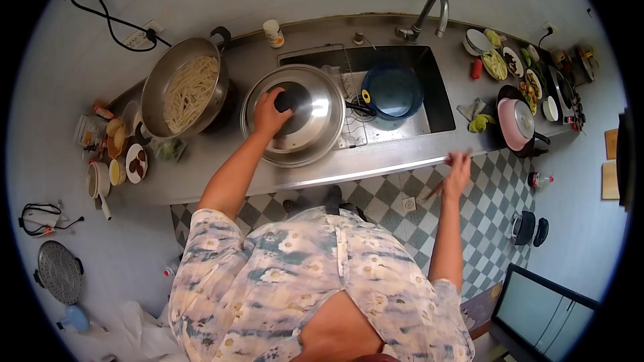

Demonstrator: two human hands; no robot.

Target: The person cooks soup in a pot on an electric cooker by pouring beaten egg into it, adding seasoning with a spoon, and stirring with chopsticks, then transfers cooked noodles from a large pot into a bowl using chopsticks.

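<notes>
My left hand (271, 112) is closed around the dark knob of a shiny metal lid (312, 124). The lid sits over a wide steel pan (341, 135) on the counter, its dark handle reaching over the sink edge. Out past the counter's front edge, my right hand (457, 173) is closed on a thin brown stick (435, 191), partly blurred and pointing down toward the floor. A blue basin (394, 91) stands in the sink, right of the lid. To the left, a large steel wok (151, 114) holds pale strips of food (190, 94).
The sink (439, 104) has a wire rack (352, 134) and a curved faucet (439, 7) behind it. Plates of cut vegetables (495, 65) and a pink basin (515, 124) stand at right. Small bowls (117, 171) crowd the left end. A white bottle (273, 33) stands behind.
</notes>
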